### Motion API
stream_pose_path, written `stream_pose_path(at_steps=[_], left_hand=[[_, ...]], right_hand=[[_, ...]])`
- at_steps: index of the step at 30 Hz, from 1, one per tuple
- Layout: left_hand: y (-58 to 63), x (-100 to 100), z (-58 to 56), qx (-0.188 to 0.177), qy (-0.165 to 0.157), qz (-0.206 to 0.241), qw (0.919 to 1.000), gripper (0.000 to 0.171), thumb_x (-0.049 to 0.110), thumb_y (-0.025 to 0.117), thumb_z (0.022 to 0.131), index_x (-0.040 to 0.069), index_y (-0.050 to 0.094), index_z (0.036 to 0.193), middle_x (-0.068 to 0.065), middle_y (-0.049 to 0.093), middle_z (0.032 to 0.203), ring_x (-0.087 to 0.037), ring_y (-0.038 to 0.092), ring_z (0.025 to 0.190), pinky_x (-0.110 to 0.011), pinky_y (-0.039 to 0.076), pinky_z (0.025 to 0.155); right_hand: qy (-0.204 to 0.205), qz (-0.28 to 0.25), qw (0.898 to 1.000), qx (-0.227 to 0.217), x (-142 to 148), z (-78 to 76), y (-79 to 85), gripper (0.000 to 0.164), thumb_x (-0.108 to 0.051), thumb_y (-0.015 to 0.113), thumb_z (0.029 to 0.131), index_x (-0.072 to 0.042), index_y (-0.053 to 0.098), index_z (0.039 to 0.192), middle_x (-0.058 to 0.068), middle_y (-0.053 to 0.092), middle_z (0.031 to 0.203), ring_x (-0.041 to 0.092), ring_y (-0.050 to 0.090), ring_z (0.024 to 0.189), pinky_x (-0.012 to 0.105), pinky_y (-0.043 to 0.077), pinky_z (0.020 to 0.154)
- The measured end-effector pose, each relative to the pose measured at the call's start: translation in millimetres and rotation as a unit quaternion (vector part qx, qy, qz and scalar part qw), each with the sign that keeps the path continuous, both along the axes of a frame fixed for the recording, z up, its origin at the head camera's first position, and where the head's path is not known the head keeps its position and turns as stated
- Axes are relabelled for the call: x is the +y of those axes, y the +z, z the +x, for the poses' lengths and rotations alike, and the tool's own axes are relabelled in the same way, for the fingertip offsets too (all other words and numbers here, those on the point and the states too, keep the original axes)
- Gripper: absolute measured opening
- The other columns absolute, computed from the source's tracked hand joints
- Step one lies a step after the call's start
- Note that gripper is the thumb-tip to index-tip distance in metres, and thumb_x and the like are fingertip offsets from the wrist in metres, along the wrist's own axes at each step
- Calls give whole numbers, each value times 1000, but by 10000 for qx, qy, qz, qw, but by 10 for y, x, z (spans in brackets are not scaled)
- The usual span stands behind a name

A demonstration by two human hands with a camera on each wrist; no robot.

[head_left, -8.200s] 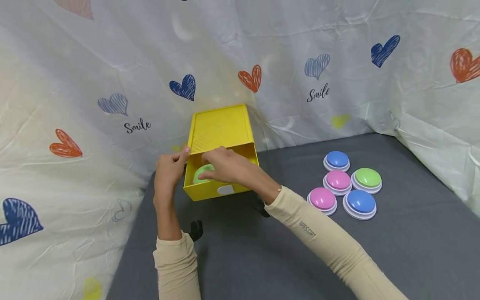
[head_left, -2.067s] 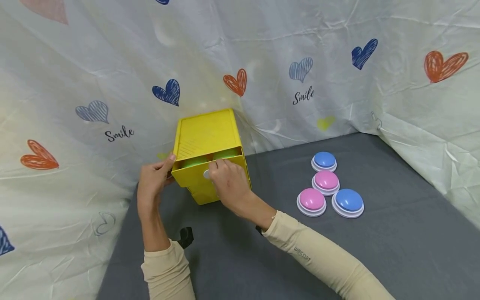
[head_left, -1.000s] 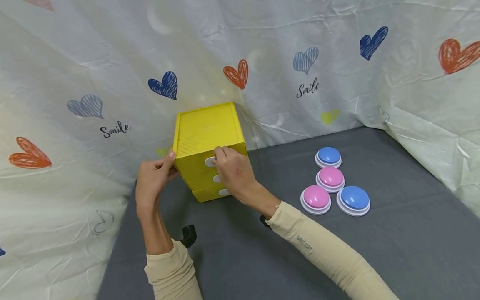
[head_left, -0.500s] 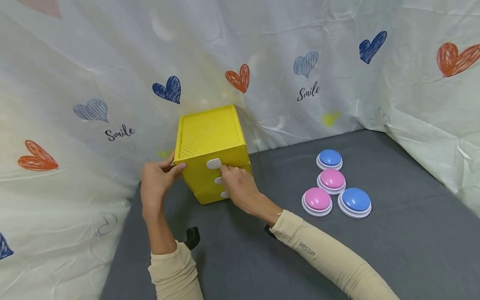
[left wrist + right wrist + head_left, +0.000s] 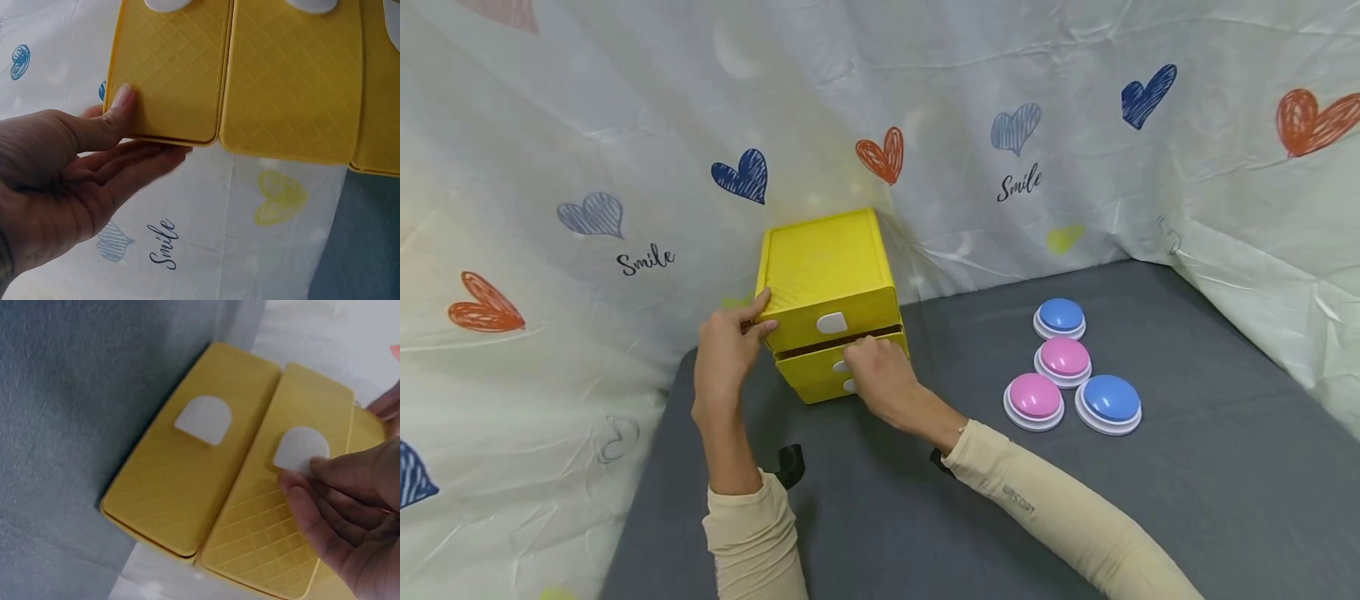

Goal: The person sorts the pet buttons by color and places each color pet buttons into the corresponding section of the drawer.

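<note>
A yellow drawer unit (image 5: pixel 823 258) with three stacked drawers stands against the cloth backdrop. My left hand (image 5: pixel 724 354) holds its upper left corner; in the left wrist view the thumb presses the top drawer's front (image 5: pixel 172 69) and the fingers lie along the side. With thumb and finger, my right hand (image 5: pixel 886 377) pinches the white tab handle (image 5: pixel 300 449) of the middle drawer (image 5: pixel 808 371). That drawer sticks out slightly, a dark gap showing above it. The top drawer is closed, its white tab (image 5: pixel 831 323) free. The bottom drawer (image 5: pixel 194 462) looks closed.
To the right on the dark grey tabletop (image 5: pixel 985 533) sit two blue push buttons (image 5: pixel 1111 398) and two pink ones (image 5: pixel 1035 396), each on a white base. White cloth (image 5: pixel 940 67) printed with hearts rises behind and on both sides.
The top drawer, open earlier with a green button inside, was pushed closed. The green button on the table is gone from there. My right hand moved down to the middle handle; that drawer slid out slightly.
</note>
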State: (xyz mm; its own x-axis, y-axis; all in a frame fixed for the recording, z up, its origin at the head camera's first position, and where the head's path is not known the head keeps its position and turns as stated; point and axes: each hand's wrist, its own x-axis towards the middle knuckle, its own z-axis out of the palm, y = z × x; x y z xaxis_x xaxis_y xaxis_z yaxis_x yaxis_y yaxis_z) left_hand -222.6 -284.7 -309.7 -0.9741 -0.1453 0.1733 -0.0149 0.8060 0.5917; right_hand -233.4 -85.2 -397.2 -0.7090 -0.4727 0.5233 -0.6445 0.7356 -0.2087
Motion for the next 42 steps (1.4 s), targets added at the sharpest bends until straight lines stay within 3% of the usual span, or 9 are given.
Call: stream_pose_path(at_steps=[3,8,11,14,28,35,40,42], left_hand=[[-5,-25,1,-160,-51,120,9998,52,18,63,105,25,48,154,-21,53,156,-43,63,131,-43,55,88],[-11,-48,0,-327,-63,285,9990,54,21,62,106,30,44,156,-23,50,157,-42,59,138,-53,55,102],[-10,-54,12,-338,-31,288,9990,55,21,62,106,30,44,157,-24,48,159,-42,57,140,-55,54,105],[-13,-59,23,-318,-15,301,9990,55,20,62,106,29,43,157,-23,46,160,-42,56,141,-55,54,105],[-35,-50,3,-369,74,388,9985,55,22,60,107,33,41,157,-22,44,161,-39,57,141,-52,56,103],[-46,-50,14,-295,41,381,9988,55,21,60,107,31,41,158,-21,45,161,-39,58,140,-51,57,102],[-42,-53,21,-243,2,377,9990,55,21,60,107,30,41,158,-20,46,161,-40,57,140,-50,58,100],[-40,-53,22,-268,-21,399,9988,55,21,60,107,30,41,158,-19,46,161,-39,57,141,-47,58,97]], right_hand=[[59,-31,9999,-112,16,80,16,44,1,72,93,-16,54,56,0,58,59,13,56,51,21,30,47],[33,20,9997,-231,43,213,57,57,5,67,92,-19,32,55,-6,21,60,7,24,50,22,19,47],[77,34,9996,-267,58,295,86,59,8,65,90,-20,25,56,-6,13,65,7,17,53,22,16,47],[187,24,9993,-320,76,368,108,58,11,63,88,-20,25,57,-6,12,66,6,17,53,22,16,47],[463,374,9974,-397,166,626,209,56,5,61,95,-20,30,56,-6,12,60,7,19,44,21,14,45],[512,481,9968,-393,203,683,213,43,1,66,95,-17,51,59,-6,24,54,10,32,43,20,20,45],[740,306,9898,-1181,291,658,306,36,-5,67,97,-15,57,64,-7,33,55,9,35,46,20,25,46],[652,74,9856,-1556,384,626,382,34,-8,67,97,-16,57,65,-8,36,55,8,37,47,20,28,47]])
